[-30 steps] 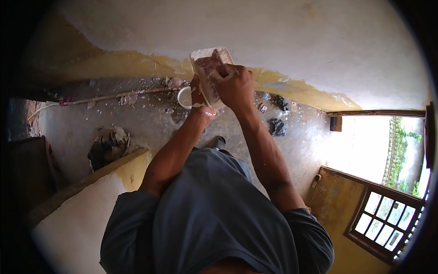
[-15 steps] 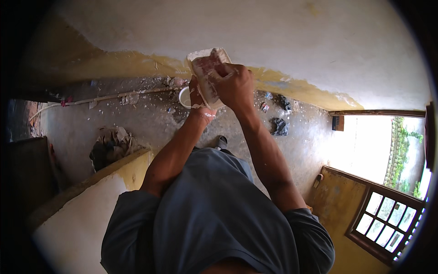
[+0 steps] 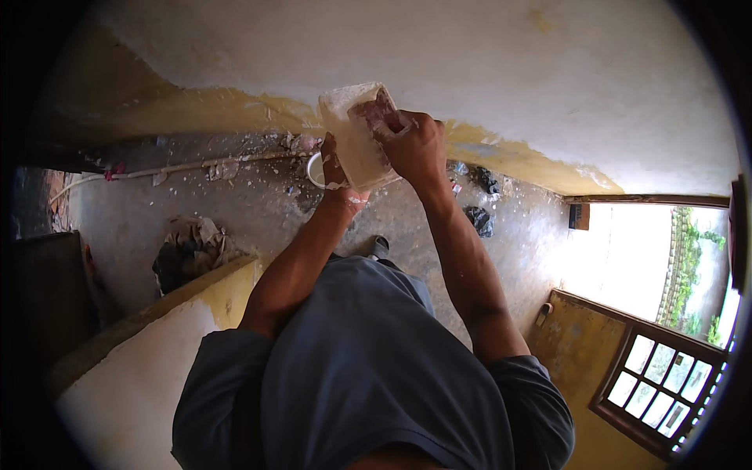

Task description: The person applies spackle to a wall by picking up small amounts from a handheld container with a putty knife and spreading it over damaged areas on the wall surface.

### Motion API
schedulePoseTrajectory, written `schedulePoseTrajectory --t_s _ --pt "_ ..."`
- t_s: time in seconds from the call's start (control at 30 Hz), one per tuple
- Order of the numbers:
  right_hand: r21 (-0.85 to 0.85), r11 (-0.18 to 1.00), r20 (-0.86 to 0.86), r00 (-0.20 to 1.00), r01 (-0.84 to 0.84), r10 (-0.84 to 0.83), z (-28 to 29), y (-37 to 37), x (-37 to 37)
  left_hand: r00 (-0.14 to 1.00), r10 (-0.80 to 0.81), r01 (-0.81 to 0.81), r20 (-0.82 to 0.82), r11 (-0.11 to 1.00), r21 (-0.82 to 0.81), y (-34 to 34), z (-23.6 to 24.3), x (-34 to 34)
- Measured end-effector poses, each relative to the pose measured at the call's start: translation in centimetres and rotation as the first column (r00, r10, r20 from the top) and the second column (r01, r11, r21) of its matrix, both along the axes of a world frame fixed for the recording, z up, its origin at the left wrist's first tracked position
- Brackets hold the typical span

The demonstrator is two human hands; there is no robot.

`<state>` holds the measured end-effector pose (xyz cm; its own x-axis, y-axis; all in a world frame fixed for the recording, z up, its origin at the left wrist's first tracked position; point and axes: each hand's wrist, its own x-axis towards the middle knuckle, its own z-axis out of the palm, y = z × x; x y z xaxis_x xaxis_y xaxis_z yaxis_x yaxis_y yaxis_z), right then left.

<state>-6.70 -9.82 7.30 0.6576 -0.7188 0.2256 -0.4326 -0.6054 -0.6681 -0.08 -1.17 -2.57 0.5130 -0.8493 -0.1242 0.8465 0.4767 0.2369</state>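
My left hand grips a pale rectangular plaster board from its left side and underneath, with white smears on the wrist. Some of its fingers are hidden behind the board. Closed around a reddish-brown putty scraper, my right hand rests at the board's right side. The scraper is streaked with whitish filler and lies against the board's upper right part. Both are held up in front of the wall, above the floor.
A white bucket stands behind my left wrist. A long pipe and white crumbs lie along the wall's foot. Black plastic is on the floor at right; a crumpled sack sits beside the low wall at left.
The scraper has moved right and slightly up across the board with my right hand, uncovering the board's pale middle. My left hand has barely shifted.
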Motion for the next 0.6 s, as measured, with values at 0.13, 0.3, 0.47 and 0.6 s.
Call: schedulePoseTrajectory --t_s 0.13,0.3,0.47,0.6 --pt "0.065 0.996 -0.034 0.998 0.054 -0.052 1.8 -0.6 0.0 0.999 0.007 -0.007 -0.031 1.0 -0.004 0.2 -2.0 0.4" --pt "0.141 0.985 -0.04 0.994 0.104 -0.099 1.2 -2.1 -0.5 1.0 -0.003 0.005 -0.024 0.997 0.08 0.3 0.8 0.0" --pt "0.07 0.997 -0.022 0.999 0.031 -0.029 0.8 0.5 0.0 0.999 -0.014 0.012 0.047 0.999 0.048 0.2 0.8 -0.1" --pt "0.087 0.996 0.014 1.0 0.01 -0.011 0.5 0.5 0.3 0.999 -0.004 0.003 0.036 0.999 0.042 0.2 0.9 -0.3"
